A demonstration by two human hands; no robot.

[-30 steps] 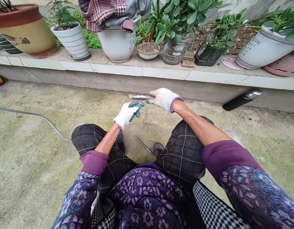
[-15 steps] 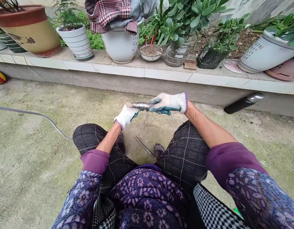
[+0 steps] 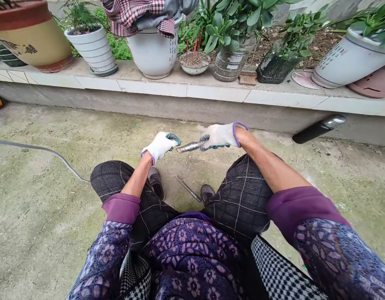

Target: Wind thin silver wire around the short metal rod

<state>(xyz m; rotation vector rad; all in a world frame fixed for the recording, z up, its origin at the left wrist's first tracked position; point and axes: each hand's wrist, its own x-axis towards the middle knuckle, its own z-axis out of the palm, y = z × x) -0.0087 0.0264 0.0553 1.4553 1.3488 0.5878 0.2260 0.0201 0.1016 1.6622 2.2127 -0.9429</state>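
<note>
I sit with both gloved hands held out over my knees. My right hand (image 3: 220, 136) is closed around one end of a short grey metal rod wound with wire (image 3: 190, 146), which points left toward my other hand. My left hand (image 3: 161, 144) is curled a little to the left of the rod's tip, fingers pinched; whether a thin wire runs to it I cannot make out. A second thin metal rod (image 3: 188, 188) lies on the concrete between my shoes.
A tiled ledge (image 3: 186, 89) runs across the back, lined with several plant pots, one draped with checked cloth (image 3: 139, 14). A black and silver flask (image 3: 319, 129) lies against the ledge at right. A grey hose (image 3: 39, 150) crosses the ground at left.
My left hand has let go of the rod and moved left and down. My right hand has lowered the rod, tilting its tip down to the left.
</note>
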